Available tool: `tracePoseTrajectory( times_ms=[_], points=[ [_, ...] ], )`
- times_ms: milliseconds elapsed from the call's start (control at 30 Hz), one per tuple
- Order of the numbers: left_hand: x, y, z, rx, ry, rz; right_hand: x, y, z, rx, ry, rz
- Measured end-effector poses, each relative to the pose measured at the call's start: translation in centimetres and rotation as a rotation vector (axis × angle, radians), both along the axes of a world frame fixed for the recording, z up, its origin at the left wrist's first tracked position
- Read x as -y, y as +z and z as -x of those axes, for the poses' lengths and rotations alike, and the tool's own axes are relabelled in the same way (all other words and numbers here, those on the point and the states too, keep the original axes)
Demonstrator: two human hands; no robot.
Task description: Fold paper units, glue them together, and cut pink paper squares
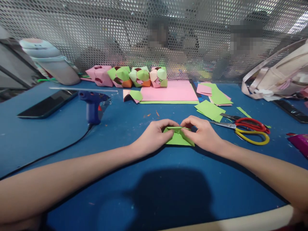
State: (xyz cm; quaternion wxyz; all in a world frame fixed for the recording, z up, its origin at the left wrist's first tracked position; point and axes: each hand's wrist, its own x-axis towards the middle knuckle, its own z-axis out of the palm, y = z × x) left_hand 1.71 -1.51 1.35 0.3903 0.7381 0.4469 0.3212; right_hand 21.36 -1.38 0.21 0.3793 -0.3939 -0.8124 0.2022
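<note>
A partly folded piece of green paper (179,140) rests on the blue table (115,189), its upper edge turned over toward me. My left hand (158,133) pinches its left side, thumb in front and fingers behind. On the right side, my right hand (201,131) grips the same fold with thumb and fingers. Both hands nearly meet at the top edge. Just past my right hand lie scissors (250,128) with one red and one yellow handle, and loose green paper squares (210,110).
A blue glue gun (90,107) stands at left, its cord running to the table edge. A dark phone (47,104) lies beyond it. Several folded paper balls (119,76) line the perforated metal panel (134,35). Pink sheets (169,90) and a pale bag (279,73) are farther back.
</note>
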Motion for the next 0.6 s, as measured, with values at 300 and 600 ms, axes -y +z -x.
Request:
tracePoseTrajectory(
  times_ms=[300, 600],
  points=[
    [0.05, 0.32, -0.03, -0.044, -0.047, -0.045, 0.4, 0.0, 0.18, 0.024, 0.072, -0.108],
    [0.0, -0.35, 0.28, -0.038, -0.027, -0.137, 0.6, 0.14, 0.12, 0.01, 0.098, -0.144]
  ],
)
